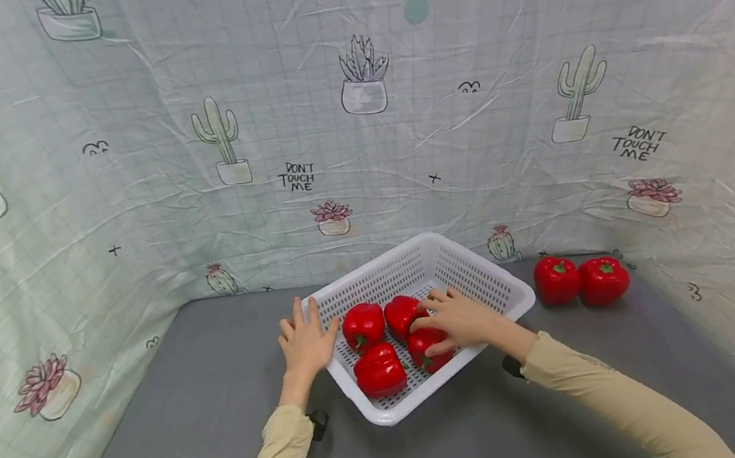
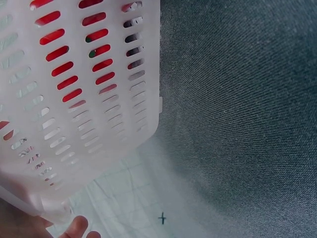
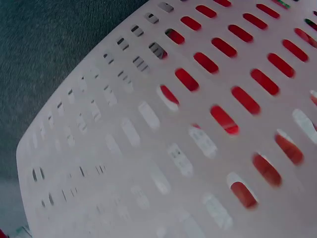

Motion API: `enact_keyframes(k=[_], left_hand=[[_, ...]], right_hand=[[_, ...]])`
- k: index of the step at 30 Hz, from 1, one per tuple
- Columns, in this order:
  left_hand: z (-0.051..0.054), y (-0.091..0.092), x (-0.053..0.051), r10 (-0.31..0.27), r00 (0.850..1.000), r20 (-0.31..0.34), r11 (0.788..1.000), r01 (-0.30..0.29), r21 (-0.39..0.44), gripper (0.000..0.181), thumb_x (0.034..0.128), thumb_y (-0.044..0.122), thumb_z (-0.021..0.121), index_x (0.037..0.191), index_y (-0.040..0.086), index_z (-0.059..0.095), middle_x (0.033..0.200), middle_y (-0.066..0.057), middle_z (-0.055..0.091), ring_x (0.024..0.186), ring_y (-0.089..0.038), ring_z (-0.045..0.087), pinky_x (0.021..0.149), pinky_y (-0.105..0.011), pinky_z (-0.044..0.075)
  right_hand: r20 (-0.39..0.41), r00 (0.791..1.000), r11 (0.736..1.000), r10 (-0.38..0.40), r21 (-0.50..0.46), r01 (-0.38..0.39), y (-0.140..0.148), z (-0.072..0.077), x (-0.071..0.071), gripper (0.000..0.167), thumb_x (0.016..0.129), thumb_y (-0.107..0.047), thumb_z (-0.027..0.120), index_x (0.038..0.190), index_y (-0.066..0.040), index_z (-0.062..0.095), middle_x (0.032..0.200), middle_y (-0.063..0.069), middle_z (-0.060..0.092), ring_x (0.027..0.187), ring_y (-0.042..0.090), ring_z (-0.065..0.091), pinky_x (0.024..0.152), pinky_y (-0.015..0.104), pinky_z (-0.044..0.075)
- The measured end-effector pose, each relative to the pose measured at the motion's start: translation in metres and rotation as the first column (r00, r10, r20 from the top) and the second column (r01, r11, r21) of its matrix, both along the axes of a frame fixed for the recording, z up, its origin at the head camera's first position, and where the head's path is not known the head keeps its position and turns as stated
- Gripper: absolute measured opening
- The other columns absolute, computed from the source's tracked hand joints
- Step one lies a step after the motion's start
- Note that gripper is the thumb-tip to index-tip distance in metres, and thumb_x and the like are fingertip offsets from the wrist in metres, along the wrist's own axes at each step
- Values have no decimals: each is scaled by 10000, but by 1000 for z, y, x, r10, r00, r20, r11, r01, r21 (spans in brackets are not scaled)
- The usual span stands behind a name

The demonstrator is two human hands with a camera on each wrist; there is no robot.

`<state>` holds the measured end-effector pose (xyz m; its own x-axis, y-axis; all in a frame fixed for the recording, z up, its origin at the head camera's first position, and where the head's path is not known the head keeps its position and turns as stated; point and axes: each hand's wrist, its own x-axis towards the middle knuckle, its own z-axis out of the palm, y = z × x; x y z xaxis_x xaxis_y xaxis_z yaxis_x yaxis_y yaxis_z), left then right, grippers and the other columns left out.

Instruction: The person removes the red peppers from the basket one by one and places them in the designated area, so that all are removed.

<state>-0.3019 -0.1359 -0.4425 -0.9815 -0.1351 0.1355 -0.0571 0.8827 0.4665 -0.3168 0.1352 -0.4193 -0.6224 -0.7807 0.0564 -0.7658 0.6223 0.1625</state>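
A white slotted plastic basket [image 1: 398, 410] stands on the grey table, with several red bell peppers inside it. My left hand [image 1: 307, 344] is at the basket's left corner, its fingers spread and the thumb over the rim. In the left wrist view, part of the left hand [image 2: 25, 223] shows beside the rim. My right hand [image 1: 459, 319] reaches over the near right side and grips the front right bell pepper [image 1: 426, 353] between thumb and curled fingers. Another bell pepper [image 1: 402, 314] lies just behind it. The right wrist view shows the basket wall [image 3: 133, 163], with red behind the slots.
Two more red bell peppers sit side by side at the back right, a left one [image 1: 557, 280] and a right one [image 1: 604, 280]. Two others lie in the basket's left part, one behind [image 1: 363, 324] and one in front [image 1: 380, 370]. A cactus-print sheet [image 1: 292, 128] encloses the table.
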Motion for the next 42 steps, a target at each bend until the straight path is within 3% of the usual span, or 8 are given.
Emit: enact_keyframes(k=[7, 11, 16, 22, 39, 42], left_hand=[[-2, 3, 0, 1, 1000, 6, 1000, -1, -6, 679, 889, 415, 438, 1416, 47, 219, 1480, -191, 95, 1145, -413, 208, 902, -581, 213], [-4, 4, -1, 4, 1000, 10, 1000, -4, -14, 677, 890, 411, 434, 1418, 49, 213, 1481, -189, 87, 1150, -411, 202, 909, -579, 212], [-3, 5, 0, 0, 1000, 9, 1000, 0, -12, 675, 891, 416, 432, 1417, 51, 216, 1482, -189, 88, 1153, -411, 201, 914, -578, 210], [2, 3, 1, -3, 1000, 12, 1000, 3, 2, 671, 895, 410, 431, 1418, 50, 214, 1481, -195, 85, 1162, -424, 194, 917, -588, 203], [2, 0, 0, 0, 1000, 8, 1000, 0, 0, 676, 894, 421, 425, 1418, 50, 214, 1480, -196, 87, 1155, -427, 200, 901, -588, 218], [3, -1, 1, -7, 1000, 11, 1000, 7, 1, 675, 896, 421, 419, 1419, 49, 209, 1482, -195, 81, 1158, -425, 197, 905, -590, 216]], right_hand=[[36, 997, 997, -66, 28, 65, -2, -9, -3, 688, 661, -651, 597, 1206, -235, 537, 1190, 46, 510, 1081, 208, 402, 873, 402, 376], [74, 994, 996, -83, 18, 82, -2, -11, -2, 758, 610, -638, 651, 1225, -215, 520, 1190, 52, 507, 1084, 206, 394, 869, 398, 376], [114, 990, 996, -86, -24, 89, -3, -13, -2, 766, 590, -595, 698, 1248, -262, 490, 1200, 51, 504, 1062, 192, 394, 841, 369, 404], [171, 982, 994, -87, -47, 96, -8, -14, -3, 736, 599, -580, 700, 1247, -298, 496, 1292, 87, 459, 1140, 234, 382, 891, 430, 400], [261, 953, 969, -153, -150, 197, -9, -10, -4, 748, 605, -518, 738, 1216, -176, 476, 1249, 44, 513, 1133, 206, 453, 943, 428, 399], [245, 960, 965, -139, -183, 187, -7, -6, -3, 725, 616, -494, 742, 1203, -162, 477, 1206, 35, 535, 1087, 189, 487, 909, 391, 432]])
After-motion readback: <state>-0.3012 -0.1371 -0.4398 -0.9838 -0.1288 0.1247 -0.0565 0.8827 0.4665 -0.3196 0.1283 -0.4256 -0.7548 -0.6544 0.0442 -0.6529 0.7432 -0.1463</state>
